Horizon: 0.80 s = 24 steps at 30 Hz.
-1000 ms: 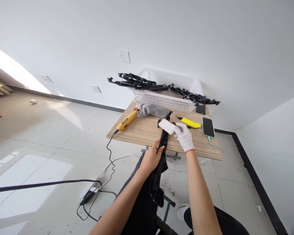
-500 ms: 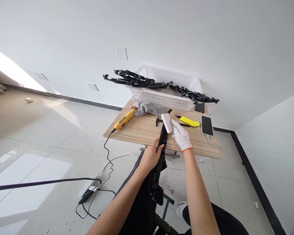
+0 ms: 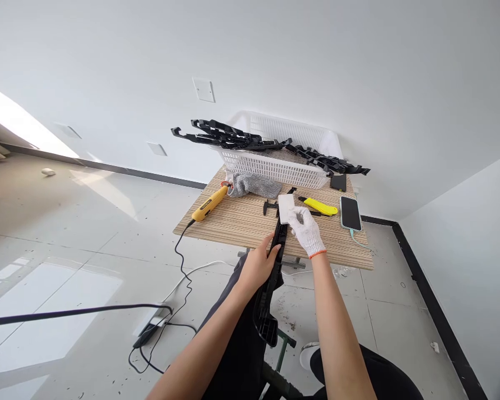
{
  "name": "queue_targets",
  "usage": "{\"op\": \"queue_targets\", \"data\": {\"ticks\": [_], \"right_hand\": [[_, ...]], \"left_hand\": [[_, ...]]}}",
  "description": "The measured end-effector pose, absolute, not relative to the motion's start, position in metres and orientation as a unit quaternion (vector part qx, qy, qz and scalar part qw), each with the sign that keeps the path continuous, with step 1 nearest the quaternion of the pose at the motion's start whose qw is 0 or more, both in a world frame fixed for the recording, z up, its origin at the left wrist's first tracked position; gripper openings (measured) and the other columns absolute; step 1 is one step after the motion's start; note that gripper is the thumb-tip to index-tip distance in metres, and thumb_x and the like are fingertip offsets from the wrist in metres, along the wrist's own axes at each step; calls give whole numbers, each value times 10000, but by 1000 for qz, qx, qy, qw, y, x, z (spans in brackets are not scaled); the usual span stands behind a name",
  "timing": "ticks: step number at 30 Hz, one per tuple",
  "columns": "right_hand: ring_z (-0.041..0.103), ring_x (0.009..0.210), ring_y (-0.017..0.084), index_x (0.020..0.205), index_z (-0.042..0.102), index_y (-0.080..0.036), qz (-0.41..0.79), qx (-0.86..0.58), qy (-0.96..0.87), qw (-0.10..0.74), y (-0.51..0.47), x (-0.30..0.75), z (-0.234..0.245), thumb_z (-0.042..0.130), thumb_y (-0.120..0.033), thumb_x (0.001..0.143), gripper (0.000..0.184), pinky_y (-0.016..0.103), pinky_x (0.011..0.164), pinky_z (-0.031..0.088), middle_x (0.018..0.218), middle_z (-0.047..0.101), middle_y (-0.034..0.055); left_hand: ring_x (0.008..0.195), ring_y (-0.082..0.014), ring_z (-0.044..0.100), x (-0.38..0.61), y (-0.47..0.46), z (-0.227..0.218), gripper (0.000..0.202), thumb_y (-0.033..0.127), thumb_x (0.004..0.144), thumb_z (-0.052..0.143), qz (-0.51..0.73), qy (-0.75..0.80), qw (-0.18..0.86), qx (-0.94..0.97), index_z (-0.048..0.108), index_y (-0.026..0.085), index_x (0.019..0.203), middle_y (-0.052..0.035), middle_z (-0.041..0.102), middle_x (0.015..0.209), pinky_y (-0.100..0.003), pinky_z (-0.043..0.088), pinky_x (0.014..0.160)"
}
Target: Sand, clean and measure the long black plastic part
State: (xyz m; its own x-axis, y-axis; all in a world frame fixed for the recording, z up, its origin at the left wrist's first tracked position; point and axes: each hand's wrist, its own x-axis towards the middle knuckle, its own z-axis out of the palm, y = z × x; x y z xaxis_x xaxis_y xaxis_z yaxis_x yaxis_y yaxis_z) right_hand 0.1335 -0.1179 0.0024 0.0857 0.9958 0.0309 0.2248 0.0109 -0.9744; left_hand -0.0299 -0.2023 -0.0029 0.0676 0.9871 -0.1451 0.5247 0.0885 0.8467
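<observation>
My bare left hand (image 3: 256,268) is wrapped round a long black plastic part (image 3: 268,300), which runs from over my lap up to the table. In a white knit glove with an orange cuff edge, my right hand (image 3: 306,229) pinches a white rectangular block (image 3: 286,208). The block is over the far stretch of the black part and hides some of it; whether they touch I cannot tell. Behind the block lies a black caliper (image 3: 270,207), partly covered. A yellow utility knife (image 3: 321,207) rests just beyond my right hand.
A white plastic basket (image 3: 275,166) heaped with black plastic parts (image 3: 233,136) stands at the table's back. A grey cloth (image 3: 256,185), a corded yellow tool (image 3: 210,204) and a charging phone (image 3: 350,214) lie on the wooden table (image 3: 233,228). Cables and a power strip (image 3: 146,333) are on the floor.
The white block has turned, so its broad face now shows rather than its edge, and it has shifted slightly right. My left hand keeps its hold on the black plastic part.
</observation>
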Motion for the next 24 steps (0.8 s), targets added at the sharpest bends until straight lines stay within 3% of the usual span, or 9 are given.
{"op": "queue_targets", "data": {"ticks": [6,11,15,18,24], "right_hand": [[444,444,50,1006,519,-258,460,-529,-398,592,-112,140,-1,562,-492,817,305,171,401,354,783,620,-56],[501,482,68,957,596,-231,505,-515,-430,542,-112,144,1,681,-439,724,324,178,412,375,753,634,-33],[465,468,55,1047,577,-242,481,-530,-400,573,-110,144,2,577,-454,780,341,166,413,357,749,624,-41],[460,451,59,990,613,-217,498,-526,-408,556,-110,145,2,659,-438,731,344,172,386,322,724,627,-27],[503,519,66,1053,616,-230,467,-535,-384,590,-109,145,0,588,-482,787,367,166,438,379,785,649,-17]], "left_hand": [[561,-198,560,-28,-203,-5,558,487,987,416,293,629,387,607,456,217,1473,6,602,609,-262,349,596],[545,-195,547,-30,-204,-6,556,485,988,416,288,628,388,610,458,218,1474,13,583,591,-264,349,601],[547,-197,546,-32,-203,-7,563,499,987,414,293,626,385,612,460,218,1473,19,565,575,-263,345,598],[555,-196,551,-32,-203,-7,567,491,988,411,287,629,387,610,443,220,1485,18,569,584,-263,347,599],[552,-199,551,-33,-204,-6,581,504,989,405,291,626,381,615,447,204,1485,13,557,579,-266,338,582]]}}
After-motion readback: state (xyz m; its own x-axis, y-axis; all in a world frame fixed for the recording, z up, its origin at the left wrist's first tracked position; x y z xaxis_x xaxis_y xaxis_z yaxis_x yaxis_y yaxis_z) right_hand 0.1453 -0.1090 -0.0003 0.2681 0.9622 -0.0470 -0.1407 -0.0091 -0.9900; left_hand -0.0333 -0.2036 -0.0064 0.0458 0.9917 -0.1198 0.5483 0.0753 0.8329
